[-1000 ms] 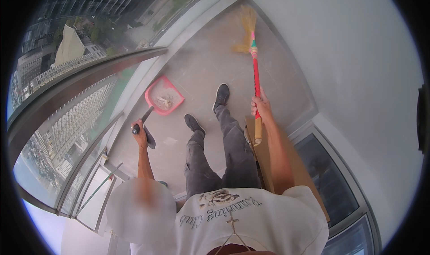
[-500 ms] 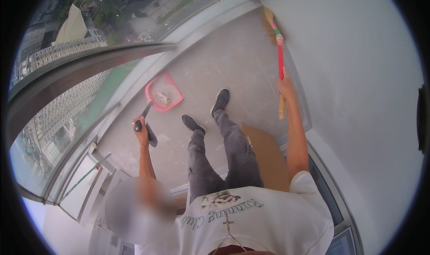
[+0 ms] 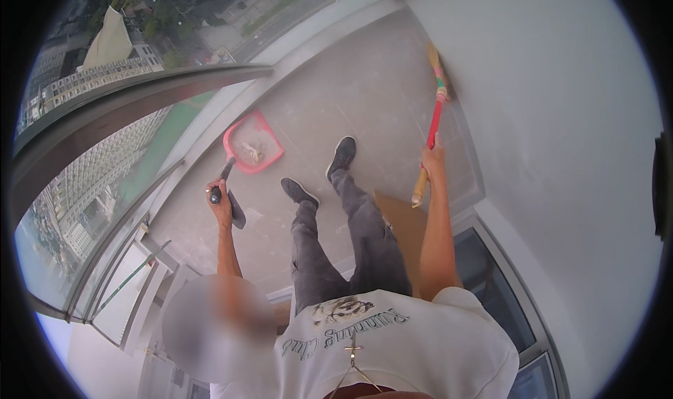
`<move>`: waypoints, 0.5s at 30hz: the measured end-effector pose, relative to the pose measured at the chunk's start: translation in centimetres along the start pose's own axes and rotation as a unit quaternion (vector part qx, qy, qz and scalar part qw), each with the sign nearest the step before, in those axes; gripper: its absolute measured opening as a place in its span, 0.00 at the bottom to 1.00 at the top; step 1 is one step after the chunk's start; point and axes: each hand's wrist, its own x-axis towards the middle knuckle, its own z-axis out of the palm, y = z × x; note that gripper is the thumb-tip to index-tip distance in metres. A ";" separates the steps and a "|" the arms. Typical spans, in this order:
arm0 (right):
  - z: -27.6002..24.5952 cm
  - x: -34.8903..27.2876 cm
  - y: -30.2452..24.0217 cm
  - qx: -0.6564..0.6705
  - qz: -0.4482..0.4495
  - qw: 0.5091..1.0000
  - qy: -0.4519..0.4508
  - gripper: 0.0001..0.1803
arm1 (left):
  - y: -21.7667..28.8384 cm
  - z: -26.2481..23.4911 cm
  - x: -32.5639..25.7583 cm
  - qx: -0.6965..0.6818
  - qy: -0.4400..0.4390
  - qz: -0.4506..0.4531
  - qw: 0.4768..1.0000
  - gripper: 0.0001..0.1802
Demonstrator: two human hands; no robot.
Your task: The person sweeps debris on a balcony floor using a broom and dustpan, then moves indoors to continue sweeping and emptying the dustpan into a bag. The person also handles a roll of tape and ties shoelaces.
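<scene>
My left hand (image 3: 220, 192) is closed around the dark handle of a pink dustpan (image 3: 279, 153). A dark, flat, blade-like piece (image 3: 238, 211) sticks out beside that hand; whether the fingers hold it too I cannot tell. Pale debris (image 3: 251, 152) lies in the dustpan, which rests on the floor near the window-side ledge. With my right hand (image 3: 434, 160) I grip the red shaft of a broom (image 3: 435, 118), close above its light wooden end. Its straw bristles (image 3: 433, 54) point away from me, beside the base of the right wall.
Grey floor tiles (image 3: 350, 83) run between a pale wall (image 3: 547, 118) on the right and a glass railing with a dark rail (image 3: 140, 87) on the left. A cardboard sheet (image 3: 399, 220) lies by my right leg. A glazed door (image 3: 491, 280) stands behind it.
My right hand has drawn the broom back toward me, and its bristles have left the far corner, sliding nearer along the wall. My left hand and the dustpan have hardly moved.
</scene>
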 end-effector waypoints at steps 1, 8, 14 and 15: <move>2.0 2.8 -2.0 0.030 -0.038 0.998 -0.034 0.42 | 0.0 0.0 0.1 -0.011 -0.006 0.005 1.000 0.10; -0.3 10.1 -7.4 -0.338 -0.200 0.910 -0.129 0.41 | 0.0 0.0 -0.4 0.015 -0.023 -0.001 1.000 0.10; -3.9 4.9 -2.4 -0.242 -0.253 0.936 -0.020 0.40 | 0.4 0.6 0.0 -0.002 0.009 -0.034 0.999 0.10; -2.0 6.4 -3.6 -0.219 -0.247 0.944 0.002 0.40 | 0.4 0.6 0.0 0.004 -0.001 -0.032 0.999 0.10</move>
